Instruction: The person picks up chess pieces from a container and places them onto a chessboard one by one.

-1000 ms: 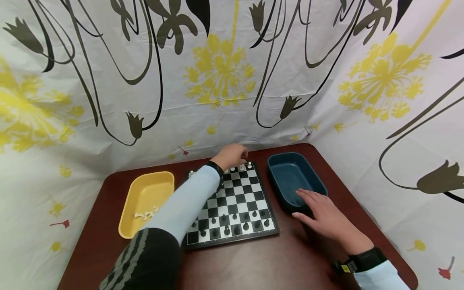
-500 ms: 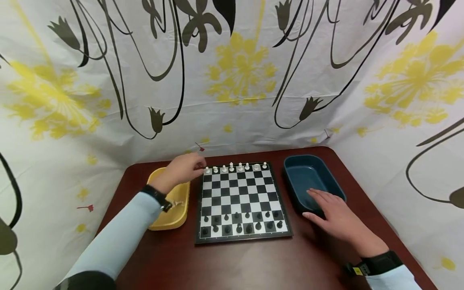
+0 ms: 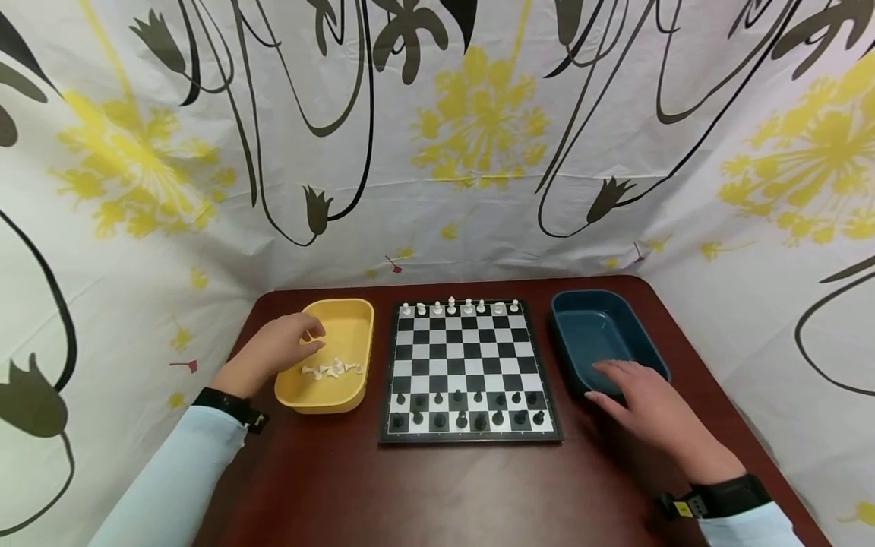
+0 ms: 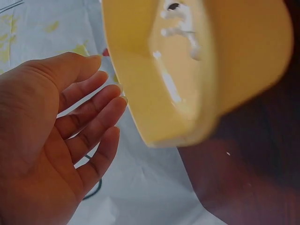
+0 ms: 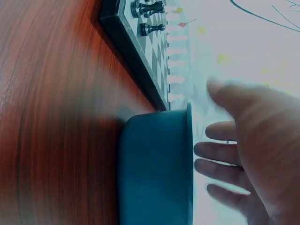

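Observation:
My left hand point(image 3: 276, 351) hovers over the left side of a yellow tub point(image 3: 355, 319), fingers loosely bent and holding nothing. White chess pieces point(image 3: 333, 369) lie in a small heap on the tub's floor. The left wrist view shows the fingers beside the tub's rim point(image 4: 206, 108). My right hand point(image 3: 645, 403) rests at the near rim of a dark blue tub point(image 3: 563, 334), fingers relaxed and nothing in them. Between the tubs lies a chessboard point(image 3: 465, 357). White pieces point(image 3: 468, 307) line its far row, and black pieces point(image 3: 461, 419) fill its two near rows.
The dark red table point(image 3: 437, 486) carries both tubs and the board. A patterned white curtain point(image 3: 410, 167) hangs close behind the table's far edge and along its sides. Each wrist wears a black strap point(image 3: 731, 497).
My left hand has come back from the board's far right corner, past its far left corner, to over the yellow tub. The right hand stays by the blue tub. The head view has shifted.

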### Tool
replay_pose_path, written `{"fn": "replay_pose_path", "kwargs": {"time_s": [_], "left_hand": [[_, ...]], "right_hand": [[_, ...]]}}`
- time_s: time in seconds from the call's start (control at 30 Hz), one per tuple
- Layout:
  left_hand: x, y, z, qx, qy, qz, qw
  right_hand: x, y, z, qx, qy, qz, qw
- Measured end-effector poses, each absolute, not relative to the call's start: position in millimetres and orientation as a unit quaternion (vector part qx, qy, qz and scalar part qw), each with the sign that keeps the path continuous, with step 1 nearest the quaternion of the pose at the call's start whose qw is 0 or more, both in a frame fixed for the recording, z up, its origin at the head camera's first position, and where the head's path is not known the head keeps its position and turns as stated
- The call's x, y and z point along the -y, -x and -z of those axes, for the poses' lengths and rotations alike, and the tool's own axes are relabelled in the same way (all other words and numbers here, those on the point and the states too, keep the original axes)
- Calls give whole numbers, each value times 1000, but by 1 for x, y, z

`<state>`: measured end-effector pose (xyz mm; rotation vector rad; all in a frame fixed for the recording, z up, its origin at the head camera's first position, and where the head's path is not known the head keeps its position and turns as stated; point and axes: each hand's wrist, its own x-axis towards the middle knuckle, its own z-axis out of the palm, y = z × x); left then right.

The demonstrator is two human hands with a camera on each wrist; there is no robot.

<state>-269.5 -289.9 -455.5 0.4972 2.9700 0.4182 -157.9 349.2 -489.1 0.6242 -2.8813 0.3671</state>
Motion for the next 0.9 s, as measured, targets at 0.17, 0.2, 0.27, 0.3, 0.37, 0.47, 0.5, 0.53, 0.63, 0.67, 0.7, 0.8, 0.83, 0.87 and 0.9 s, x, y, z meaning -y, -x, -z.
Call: {"fn": "replay_pose_path", "kwargs": {"time_s": [0.17,0.2,0.27,0.3,0.37,0.47,0.5,0.53,0.63,0.67,0.7,0.8,0.83,0.87,0.9], "left_hand": [[296,267,463,-979,-147,-125,65],[296,267,464,-979,-145,-122,69],[297,265,466,-980,-144,-113,79],[297,265,466,-980,-145,-109,84],[298,265,469,-979,-147,-104,96],[299,267,473,-976,-155,-93,118],[298,268,474,-976,-158,-88,125],[298,268,475,-975,-158,-82,131],[295,269,478,-975,-158,-60,142],[294,269,478,-976,-155,-54,145],[293,270,479,-976,-153,-48,147],[289,272,481,-976,-153,-29,152],[288,272,482,-976,-153,-25,153],[287,272,482,-976,-149,-25,154],[286,272,482,-977,-140,-31,158]], "right_hand": [[-348,159,490,941,-256,-114,191],[-347,158,491,936,-262,-113,205],[-346,158,492,929,-272,-116,223],[-346,157,492,928,-272,-119,225],[-345,156,492,932,-264,-122,215],[-346,157,491,947,-236,-130,172],[-346,158,491,953,-226,-132,154],[-346,158,491,957,-217,-133,136],[-348,160,491,963,-208,-136,102],[-348,160,491,964,-209,-135,98],[-349,160,491,963,-210,-135,97],[-349,160,492,963,-214,-132,97],[-349,160,492,963,-214,-131,97],[-349,161,492,964,-213,-130,97],[-349,161,492,964,-212,-129,97]]}}
